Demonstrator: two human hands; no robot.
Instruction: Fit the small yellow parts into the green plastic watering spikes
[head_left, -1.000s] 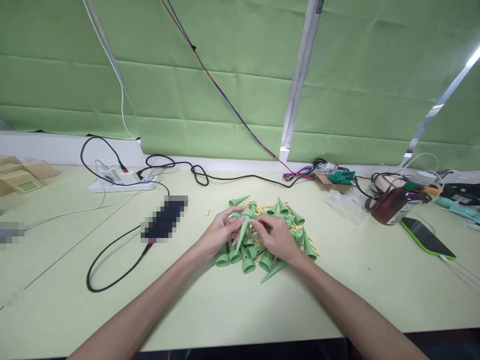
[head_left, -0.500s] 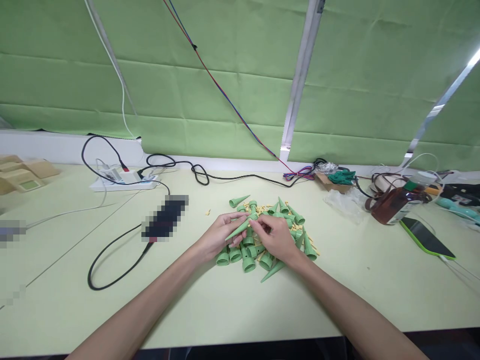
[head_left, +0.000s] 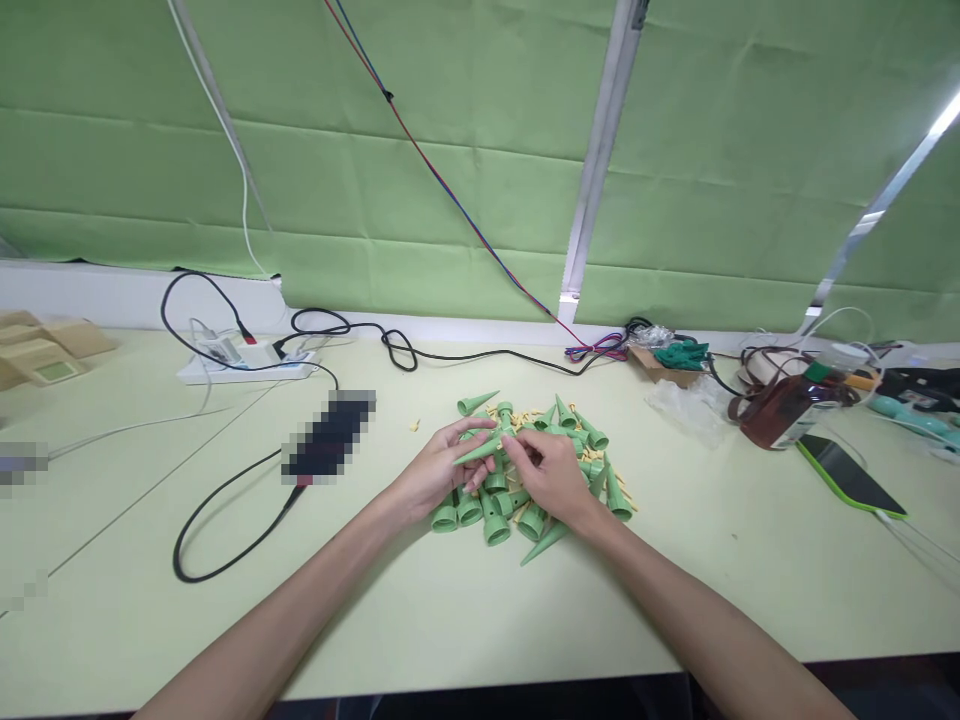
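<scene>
While both bare hands meet over the left side of the heap of green plastic cones [head_left: 594, 436] on the pale green counter [head_left: 465, 620], a single slim green plastic cone [head_left: 478, 452] is held clear of that heap between them. Its long axis runs close to level, a little raised toward the right. The pointed tip aims to the person's left and lies across the fingers of the left hand [head_left: 439, 472], and the wide collared end faces the right hand [head_left: 553, 478]. The left grip is closed on the cone's tapered half, thumb above and fingers beneath. The right grip is narrow, with the fingertips [head_left: 513, 452] bunched against the wide end and touching it; whether they also pinch something small there cannot be made out. Each hand thus has its own end, the left nearer the tip and the right nearer the mouth, and the cone's opening looks toward the right fingertips. Small pale yellow plastic pegs [head_left: 525, 412] are scattered through the heap, and one lone yellow peg [head_left: 413, 426] lies apart, just left of it. Farther left of the heap sit a dark blurred-out block [head_left: 330, 437] with a black looping cable [head_left: 225, 540], and beyond them a white power strip [head_left: 247, 362]. Well to the right of the heap are a crumpled clear plastic bag [head_left: 686, 405], a brown transparent bottle [head_left: 776, 415] lying on its side, and a dark phone in a bright green case [head_left: 851, 475].
</scene>
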